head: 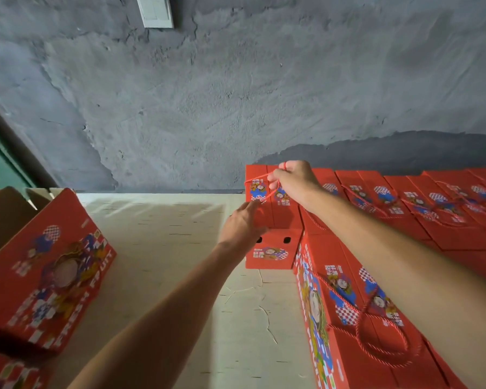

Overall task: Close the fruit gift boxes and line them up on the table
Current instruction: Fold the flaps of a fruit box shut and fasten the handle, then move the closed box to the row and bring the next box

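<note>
A red fruit gift box [275,217] stands closed at the far end of the pale table [180,248], at the left end of a row of similar boxes. My right hand [292,179] hovers over its top and pinches its red rope handle [260,178]. My left hand [243,226] lies against the box's left side with the fingers extended. Another closed red box [357,318] with a looped rope handle lies nearer to me under my right forearm.
Several closed red boxes [421,203] fill the table's right side up to the grey wall [208,108]. A tilted red box [48,273] printed FRESH FRUIT sits at the left, beside brown cardboard [3,217]. Bare tabletop lies between them.
</note>
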Demonstrator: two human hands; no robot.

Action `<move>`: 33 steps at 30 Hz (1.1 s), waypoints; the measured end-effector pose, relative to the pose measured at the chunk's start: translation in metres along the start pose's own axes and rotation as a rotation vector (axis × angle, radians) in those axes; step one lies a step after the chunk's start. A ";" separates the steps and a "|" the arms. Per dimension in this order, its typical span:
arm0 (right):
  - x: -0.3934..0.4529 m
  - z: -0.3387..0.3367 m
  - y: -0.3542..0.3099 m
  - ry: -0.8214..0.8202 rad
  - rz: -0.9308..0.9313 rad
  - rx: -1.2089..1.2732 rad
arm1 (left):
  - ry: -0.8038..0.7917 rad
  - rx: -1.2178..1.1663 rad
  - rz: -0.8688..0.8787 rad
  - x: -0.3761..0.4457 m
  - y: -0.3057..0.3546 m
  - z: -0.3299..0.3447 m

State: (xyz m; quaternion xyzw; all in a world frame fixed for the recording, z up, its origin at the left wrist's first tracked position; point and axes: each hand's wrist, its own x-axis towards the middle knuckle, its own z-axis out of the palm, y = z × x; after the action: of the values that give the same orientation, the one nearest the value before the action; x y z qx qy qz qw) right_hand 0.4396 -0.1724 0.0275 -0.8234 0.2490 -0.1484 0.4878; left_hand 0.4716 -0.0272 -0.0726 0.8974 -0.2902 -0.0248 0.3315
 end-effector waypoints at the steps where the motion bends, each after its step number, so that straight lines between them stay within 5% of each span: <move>1: 0.000 0.001 0.003 0.000 0.003 -0.046 | 0.003 0.000 0.001 -0.002 -0.001 0.001; 10: -0.054 -0.018 0.014 0.082 -0.096 -0.308 | 0.096 -0.120 0.044 -0.036 0.043 -0.015; 19: -0.189 -0.007 -0.037 0.030 -0.204 -0.024 | 0.244 -0.227 -0.012 -0.143 0.073 -0.108; 33: -0.420 0.051 -0.062 -0.050 -0.309 0.086 | 0.397 -0.261 -0.181 -0.405 0.043 -0.199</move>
State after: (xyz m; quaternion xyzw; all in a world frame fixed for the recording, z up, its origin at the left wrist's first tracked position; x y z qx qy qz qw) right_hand 0.1312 0.1222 0.0566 -0.8337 0.1005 -0.2117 0.5001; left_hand 0.1610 0.2793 0.0493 0.8566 -0.1324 0.0852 0.4914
